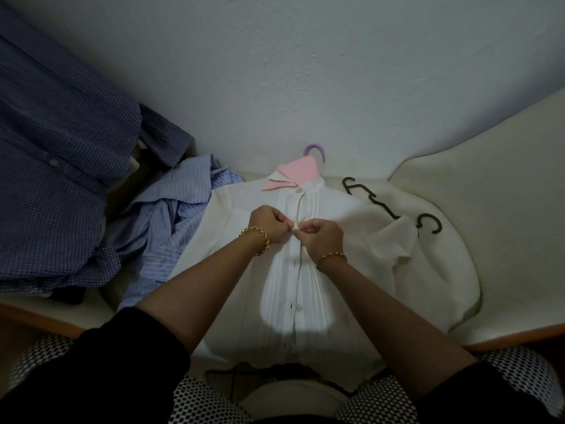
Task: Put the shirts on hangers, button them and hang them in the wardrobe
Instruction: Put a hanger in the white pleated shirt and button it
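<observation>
A white pleated shirt [287,289] with a pink collar lies flat in front of me on a purple hanger [315,149], whose hook shows above the collar. The top button is fastened and one lower button shows near the hem. My left hand [270,223] and my right hand [318,235] meet at the placket below the collar. Each pinches the shirt's front edge at a button. A light blue striped shirt [171,221] lies crumpled to the left. A dark blue checked shirt [55,179] lies further left.
Two black hangers [428,223] lie on the cream surface [489,240] to the right of the white shirt. A pale wall [305,71] stands close behind. A wooden edge [39,316] runs along the front left.
</observation>
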